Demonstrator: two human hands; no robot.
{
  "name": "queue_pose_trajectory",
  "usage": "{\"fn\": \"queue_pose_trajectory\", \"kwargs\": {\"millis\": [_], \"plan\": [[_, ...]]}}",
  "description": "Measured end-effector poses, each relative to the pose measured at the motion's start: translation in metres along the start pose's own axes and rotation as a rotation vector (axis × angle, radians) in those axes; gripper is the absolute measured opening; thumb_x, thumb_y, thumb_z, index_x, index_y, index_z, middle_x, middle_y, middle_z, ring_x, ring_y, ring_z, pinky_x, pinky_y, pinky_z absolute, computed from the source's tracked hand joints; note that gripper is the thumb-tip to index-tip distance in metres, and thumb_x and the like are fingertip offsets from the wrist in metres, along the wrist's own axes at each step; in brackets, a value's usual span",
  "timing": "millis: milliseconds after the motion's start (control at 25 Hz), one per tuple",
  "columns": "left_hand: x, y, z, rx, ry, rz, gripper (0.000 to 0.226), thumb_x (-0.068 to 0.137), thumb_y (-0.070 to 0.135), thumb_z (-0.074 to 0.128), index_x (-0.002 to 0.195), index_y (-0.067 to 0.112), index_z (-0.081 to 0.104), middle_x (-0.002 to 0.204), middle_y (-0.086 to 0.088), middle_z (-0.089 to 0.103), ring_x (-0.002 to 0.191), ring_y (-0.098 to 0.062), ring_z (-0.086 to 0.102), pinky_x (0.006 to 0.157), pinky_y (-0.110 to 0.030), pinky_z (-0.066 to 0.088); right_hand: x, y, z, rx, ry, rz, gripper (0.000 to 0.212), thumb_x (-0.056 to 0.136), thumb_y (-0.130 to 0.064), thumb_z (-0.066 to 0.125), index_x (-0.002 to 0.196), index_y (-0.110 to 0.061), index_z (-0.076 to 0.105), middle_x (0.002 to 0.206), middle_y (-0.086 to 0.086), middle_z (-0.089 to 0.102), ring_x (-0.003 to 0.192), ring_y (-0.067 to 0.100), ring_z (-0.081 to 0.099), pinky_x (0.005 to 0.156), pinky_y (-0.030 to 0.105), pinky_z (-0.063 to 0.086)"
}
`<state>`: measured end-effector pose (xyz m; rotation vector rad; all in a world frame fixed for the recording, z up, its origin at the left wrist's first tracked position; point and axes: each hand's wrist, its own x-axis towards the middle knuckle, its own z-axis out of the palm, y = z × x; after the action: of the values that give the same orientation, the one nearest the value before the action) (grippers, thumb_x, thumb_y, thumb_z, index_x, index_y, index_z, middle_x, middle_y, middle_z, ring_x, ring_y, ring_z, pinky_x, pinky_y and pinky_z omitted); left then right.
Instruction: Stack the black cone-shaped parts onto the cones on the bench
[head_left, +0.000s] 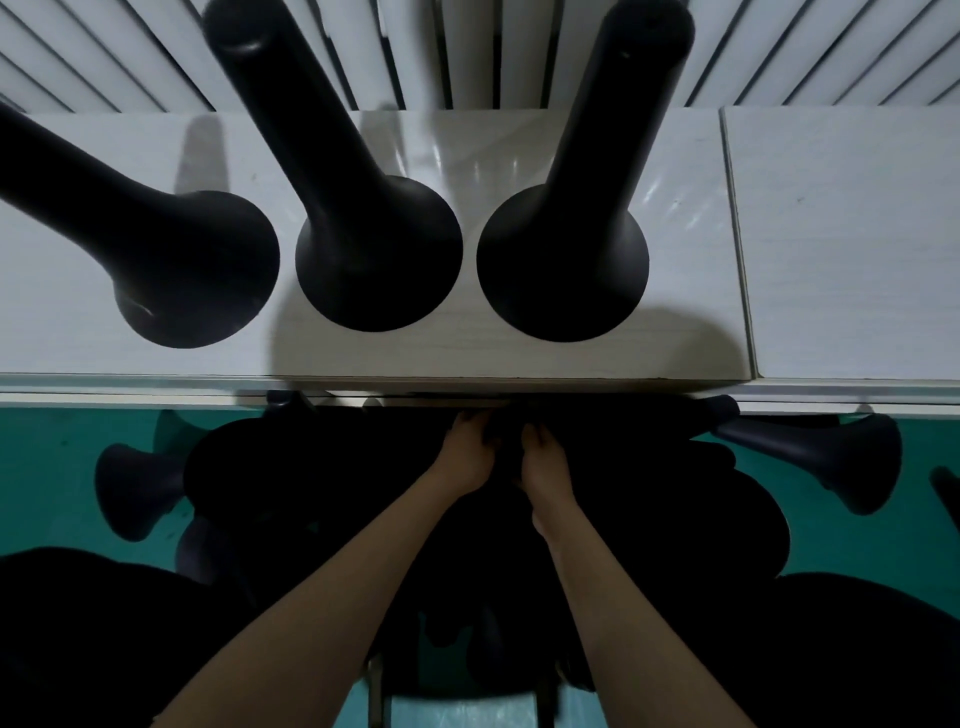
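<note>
Three tall black cones stand on the white bench (519, 358): a left cone (192, 270), a middle cone (376, 260) and a right cone (563, 265), flared bases down. Below the bench edge lies a dark heap of black cone-shaped parts (322, 467) on the green floor. My left hand (467, 452) and my right hand (543, 457) reach down side by side into the heap, fingers curled around a black part (506, 447) between them. The part's outline is lost in the dark.
More loose black cones lie on the green floor: one at the left (137, 491), one at the right (831, 462). A second white bench top (852, 234) adjoins on the right. A white ribbed radiator (467, 52) runs behind the bench.
</note>
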<state>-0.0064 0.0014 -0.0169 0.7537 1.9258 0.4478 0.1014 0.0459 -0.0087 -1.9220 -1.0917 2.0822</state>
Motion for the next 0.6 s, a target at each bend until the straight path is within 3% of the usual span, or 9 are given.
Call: {"fn": "queue_pose_trajectory", "kwargs": {"millis": [240, 440, 520, 600], "plan": [[-0.047, 0.005, -0.011, -0.055, 0.063, 0.002, 0.051, 0.098, 0.010, 0.050, 0.147, 0.015, 0.038, 0.145, -0.010, 0.049, 0.131, -0.026, 0.049, 0.101, -0.024, 0.038, -0.042, 0.000, 0.002, -0.040, -0.020, -0.031, 0.047, 0.112, -0.026, 0.039, 0.157, -0.014, 0.038, 0.149, 0.003, 0.051, 0.138, 0.027, 0.050, 0.115, 0.048, 0.044], [-0.091, 0.011, -0.029, -0.178, 0.112, 0.028, 0.046, 0.099, 0.005, 0.049, 0.142, 0.020, 0.043, 0.132, 0.005, 0.052, 0.121, -0.011, 0.053, 0.091, -0.015, 0.038, -0.077, -0.002, 0.009, -0.036, -0.033, -0.148, 0.041, 0.110, -0.024, 0.045, 0.151, -0.020, 0.049, 0.139, -0.004, 0.055, 0.131, 0.021, 0.054, 0.113, 0.047, 0.046], [-0.102, 0.012, -0.036, -0.202, 0.143, 0.042, 0.045, 0.098, 0.005, 0.051, 0.140, 0.019, 0.047, 0.126, 0.006, 0.055, 0.116, -0.007, 0.053, 0.091, -0.016, 0.040, -0.085, -0.002, 0.013, -0.059, -0.034, -0.227, 0.037, 0.109, -0.024, 0.047, 0.145, -0.022, 0.056, 0.141, 0.002, 0.059, 0.128, 0.021, 0.058, 0.111, 0.047, 0.048], [-0.111, 0.011, -0.042, -0.206, 0.189, 0.077, 0.042, 0.095, 0.005, 0.056, 0.136, 0.015, 0.053, 0.128, -0.002, 0.061, 0.120, -0.016, 0.057, 0.099, -0.024, 0.044, -0.096, -0.007, 0.015, -0.079, -0.049, -0.291, 0.035, 0.109, -0.019, 0.045, 0.140, -0.021, 0.061, 0.135, 0.004, 0.064, 0.124, 0.020, 0.061, 0.110, 0.045, 0.049]]}}
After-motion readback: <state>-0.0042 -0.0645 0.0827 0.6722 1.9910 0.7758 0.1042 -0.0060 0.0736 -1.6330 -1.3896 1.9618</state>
